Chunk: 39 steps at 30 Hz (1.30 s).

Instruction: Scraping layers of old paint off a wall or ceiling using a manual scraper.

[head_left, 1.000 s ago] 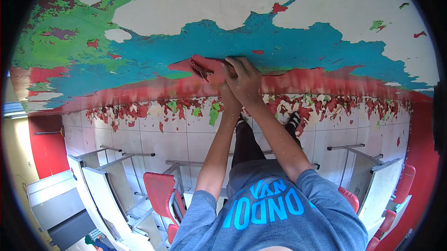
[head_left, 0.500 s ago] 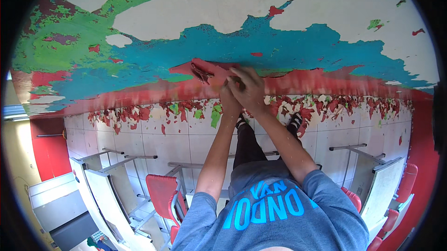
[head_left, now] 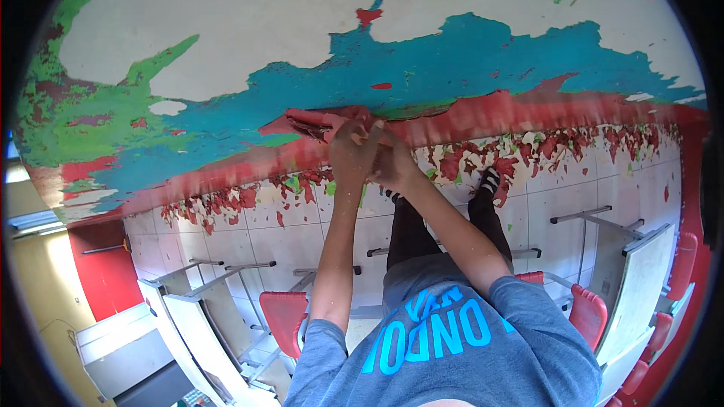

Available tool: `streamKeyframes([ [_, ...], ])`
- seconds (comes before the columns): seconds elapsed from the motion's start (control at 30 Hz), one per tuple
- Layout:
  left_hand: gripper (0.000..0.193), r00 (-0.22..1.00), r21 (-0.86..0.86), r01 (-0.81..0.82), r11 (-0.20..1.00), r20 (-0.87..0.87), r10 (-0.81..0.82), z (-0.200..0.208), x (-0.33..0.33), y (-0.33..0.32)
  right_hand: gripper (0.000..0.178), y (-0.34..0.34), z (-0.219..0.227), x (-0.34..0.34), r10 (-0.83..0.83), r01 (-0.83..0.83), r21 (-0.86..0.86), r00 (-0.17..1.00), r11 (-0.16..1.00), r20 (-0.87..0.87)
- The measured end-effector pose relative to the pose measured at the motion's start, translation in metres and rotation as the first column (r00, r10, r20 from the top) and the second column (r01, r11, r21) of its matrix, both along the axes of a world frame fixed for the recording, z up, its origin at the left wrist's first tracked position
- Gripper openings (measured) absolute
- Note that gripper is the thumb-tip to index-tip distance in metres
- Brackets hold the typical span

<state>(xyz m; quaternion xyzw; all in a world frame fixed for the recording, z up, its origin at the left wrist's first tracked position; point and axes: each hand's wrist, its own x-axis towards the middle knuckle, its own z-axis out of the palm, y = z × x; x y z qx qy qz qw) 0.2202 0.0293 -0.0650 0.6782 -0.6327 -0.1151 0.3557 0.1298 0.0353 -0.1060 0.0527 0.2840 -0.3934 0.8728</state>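
A wall (head_left: 226, 22) of peeling paint stands in front of me, its layers white, blue, green and red. Along its lower red band, a curled flap of red paint (head_left: 305, 120) hangs loose, folded over at its left end. My left hand (head_left: 351, 156) is closed on the flap's right part, fingers bent and palm side hidden. Beside it, touching or nearly so, my right hand (head_left: 394, 162) has its fingers curled up against the same loose red paint. Its exact grip is partly hidden behind the left hand.
Red, white and green paint flakes (head_left: 452, 162) litter the tiled floor (head_left: 302, 215) along the wall's foot. Behind me stand red chairs (head_left: 284, 320) and tipped tables with metal legs (head_left: 204, 331) on the left, plus another tipped table (head_left: 641, 286) on the right.
My left hand has moved up and left onto the flap, while my right hand has drawn lower beside it. The flap's left end has folded over more. The whole view has tilted.
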Motion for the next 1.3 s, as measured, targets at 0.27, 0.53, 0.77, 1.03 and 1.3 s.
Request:
streamKeyframes([
  [0.27, 0.035, 0.974, 0.155, -0.164, 0.974, -0.128, 0.185, 0.034, -0.006, -0.017, 0.038, -0.017, 0.007, 0.025, -0.144, 0.194, -0.062, 0.873, 0.979, 0.467],
  [0.53, 0.026, 0.911, 0.156, -0.036, 0.987, -0.4, 0.097, 0.025, 0.0, -0.017, 0.017, -0.023, -0.008, 0.038, -0.325, 0.33, 0.078, 0.812, 0.941, 0.485],
  [0.77, 0.025, 0.935, 0.09, 0.07, 0.993, -0.354, -0.034, 0.018, 0.021, 0.001, 0.013, -0.004, -0.029, 0.029, -0.102, 0.173, -0.1, 0.861, 0.98, 0.498],
  [1.03, 0.04, 0.996, 0.229, -0.072, 0.971, -0.03, 0.081, 0.026, 0.039, 0.002, 0.02, -0.01, -0.02, 0.027, -0.065, 0.114, -0.079, 0.883, 0.99, 0.466],
  [1.3, 0.03, 0.997, 0.06, 0.006, 0.998, 0.071, -0.01, 0.029, 0.047, -0.015, 0.018, -0.022, -0.008, 0.053, -0.009, 0.069, -0.135, 0.916, 0.988, 0.401],
])
